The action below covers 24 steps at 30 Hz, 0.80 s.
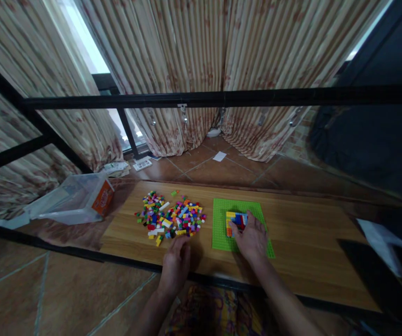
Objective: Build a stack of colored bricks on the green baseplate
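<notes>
Clear plastic tub [71, 198] with an orange label [103, 198] lies tipped on its side on the tiled floor, just off the left end of the wooden counter [309, 233]. What's in it is too blurry to make out.

On the counter's left half there's a pile of loose bricks [171, 217] in all sorts of colours, just spread on the wood and not in any box. The person's left hand [176, 263] sits at the near edge right below that pile. Its fingers [180, 242] are curled together and nearly touch the closest bricks, but it's impossible to tell if they're pinching one.

Right of the pile, with a small gap, lies a green baseplate [220, 228], flat on the wood. A small multicoloured brick build [236, 219] is stuck on it. The right hand [252, 238] lies over the plate's near right part, fingers [234, 227] loosely apart, tips resting on the build's near and right sides.
</notes>
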Each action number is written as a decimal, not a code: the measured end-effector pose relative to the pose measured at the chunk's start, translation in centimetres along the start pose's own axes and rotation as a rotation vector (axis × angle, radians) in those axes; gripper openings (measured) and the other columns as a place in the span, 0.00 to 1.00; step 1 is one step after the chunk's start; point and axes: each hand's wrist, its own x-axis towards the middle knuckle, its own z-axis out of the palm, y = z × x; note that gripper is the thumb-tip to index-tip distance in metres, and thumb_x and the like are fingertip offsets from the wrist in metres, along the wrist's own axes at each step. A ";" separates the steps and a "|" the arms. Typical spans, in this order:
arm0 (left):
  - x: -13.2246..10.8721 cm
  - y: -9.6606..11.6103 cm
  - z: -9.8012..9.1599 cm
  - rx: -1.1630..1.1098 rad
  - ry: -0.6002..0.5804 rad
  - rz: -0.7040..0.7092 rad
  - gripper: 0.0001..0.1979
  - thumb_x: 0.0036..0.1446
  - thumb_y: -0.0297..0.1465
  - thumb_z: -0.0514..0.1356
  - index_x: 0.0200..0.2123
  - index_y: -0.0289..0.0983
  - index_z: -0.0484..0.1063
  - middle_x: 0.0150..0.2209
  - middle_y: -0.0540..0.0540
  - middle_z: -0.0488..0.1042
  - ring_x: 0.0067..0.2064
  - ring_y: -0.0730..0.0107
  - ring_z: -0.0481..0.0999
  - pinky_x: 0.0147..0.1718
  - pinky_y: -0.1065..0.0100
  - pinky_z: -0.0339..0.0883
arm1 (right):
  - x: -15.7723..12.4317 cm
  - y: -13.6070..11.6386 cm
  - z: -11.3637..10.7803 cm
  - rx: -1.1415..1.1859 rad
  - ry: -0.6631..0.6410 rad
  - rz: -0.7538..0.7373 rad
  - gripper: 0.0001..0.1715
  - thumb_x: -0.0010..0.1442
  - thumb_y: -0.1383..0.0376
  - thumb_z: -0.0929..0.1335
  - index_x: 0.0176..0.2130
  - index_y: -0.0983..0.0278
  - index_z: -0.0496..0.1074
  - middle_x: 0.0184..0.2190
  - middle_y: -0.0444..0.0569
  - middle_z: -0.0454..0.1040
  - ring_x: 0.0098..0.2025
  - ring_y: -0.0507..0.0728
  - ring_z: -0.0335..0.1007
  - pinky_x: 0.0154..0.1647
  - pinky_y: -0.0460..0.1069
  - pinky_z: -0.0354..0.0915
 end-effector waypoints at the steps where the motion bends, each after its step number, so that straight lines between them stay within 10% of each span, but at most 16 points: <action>1: -0.2 -0.4 -0.3 0.002 0.008 0.003 0.09 0.59 0.30 0.54 0.41 0.39 0.72 0.42 0.42 0.76 0.45 0.63 0.77 0.45 0.60 0.73 | 0.1 0.3 0.1 0.003 0.004 -0.016 0.42 0.59 0.45 0.63 0.61 0.69 0.60 0.49 0.67 0.71 0.52 0.73 0.66 0.50 0.64 0.59; 24: -0.1 -1.5 -2.4 -0.026 0.095 -0.088 0.09 0.60 0.31 0.53 0.40 0.39 0.72 0.40 0.43 0.76 0.43 0.65 0.77 0.43 0.61 0.73 | 4.6 6.4 -0.3 0.191 -0.154 -0.272 0.39 0.57 0.58 0.62 0.64 0.66 0.55 0.54 0.60 0.70 0.54 0.65 0.68 0.57 0.61 0.62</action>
